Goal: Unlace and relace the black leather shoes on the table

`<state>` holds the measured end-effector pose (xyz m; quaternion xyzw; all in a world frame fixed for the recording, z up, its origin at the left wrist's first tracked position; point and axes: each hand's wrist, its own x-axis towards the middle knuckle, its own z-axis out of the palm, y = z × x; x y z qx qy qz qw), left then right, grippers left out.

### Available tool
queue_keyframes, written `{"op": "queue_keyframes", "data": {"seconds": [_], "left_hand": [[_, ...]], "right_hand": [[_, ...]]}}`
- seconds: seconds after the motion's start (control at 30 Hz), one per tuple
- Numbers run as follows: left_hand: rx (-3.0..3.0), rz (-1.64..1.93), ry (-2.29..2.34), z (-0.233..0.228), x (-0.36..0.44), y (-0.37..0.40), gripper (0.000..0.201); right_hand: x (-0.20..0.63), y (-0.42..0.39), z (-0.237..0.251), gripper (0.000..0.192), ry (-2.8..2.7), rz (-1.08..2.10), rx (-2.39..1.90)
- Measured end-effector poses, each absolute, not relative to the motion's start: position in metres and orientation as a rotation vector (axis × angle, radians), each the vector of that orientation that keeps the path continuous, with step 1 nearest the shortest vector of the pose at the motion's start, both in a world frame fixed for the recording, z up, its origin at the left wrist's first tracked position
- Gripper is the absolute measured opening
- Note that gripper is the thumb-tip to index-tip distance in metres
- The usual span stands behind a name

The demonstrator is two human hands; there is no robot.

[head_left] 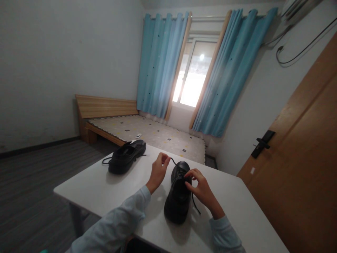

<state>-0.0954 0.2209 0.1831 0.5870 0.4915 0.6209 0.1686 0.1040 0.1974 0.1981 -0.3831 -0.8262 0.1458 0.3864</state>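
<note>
A black lace-up shoe stands on the white table, toe pointing away from me. My left hand is raised beside its left side, fingers pinched on one end of the black lace, which runs taut to the shoe's eyelets. My right hand rests at the shoe's right side, fingers pinched at the lacing, with the other lace end hanging down below it. A second black shoe lies apart at the table's far left, its laces loose.
A low wooden bed with a patterned mattress stands behind the table. Blue curtains frame a bright window. A wooden door with a black handle is at the right. Dark floor lies to the left.
</note>
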Motion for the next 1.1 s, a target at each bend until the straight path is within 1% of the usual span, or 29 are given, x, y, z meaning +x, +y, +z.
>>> {"op": "queue_keyframes", "data": {"seconds": [0.07, 0.13, 0.2, 0.27, 0.33, 0.43, 0.6, 1.1], "left_hand": [[1.673, 1.875, 1.528, 0.185, -0.097, 0.219, 0.012], [1.805, 1.901, 1.566, 0.188, -0.096, 0.215, 0.011], [2.020, 1.759, 1.467, 0.190, -0.092, 0.210, 0.013], [2.195, 1.515, 1.312, 0.190, -0.087, 0.206, 0.014], [2.266, 1.318, 1.208, 0.188, -0.083, 0.205, 0.016], [2.242, 1.200, 1.140, 0.183, -0.080, 0.208, 0.016], [2.210, 1.210, 1.080, 0.180, -0.079, 0.210, 0.016], [2.260, 1.266, 1.110, 0.178, -0.076, 0.209, 0.015]], "right_hand": [[0.101, 0.198, 0.195, 0.020, -2.100, 0.338, -0.996], [0.097, 0.198, 0.192, 0.020, -2.080, 0.303, -1.013], [0.093, 0.198, 0.190, 0.020, -2.054, 0.270, -1.015], [0.090, 0.198, 0.188, 0.019, -2.032, 0.245, -1.006], [0.088, 0.198, 0.187, 0.019, -2.019, 0.236, -0.998], [0.088, 0.198, 0.185, 0.018, -2.014, 0.253, -0.992], [0.090, 0.200, 0.180, 0.015, -2.003, 0.296, -0.972], [0.094, 0.205, 0.179, 0.008, -1.982, 0.460, -0.970]]}}
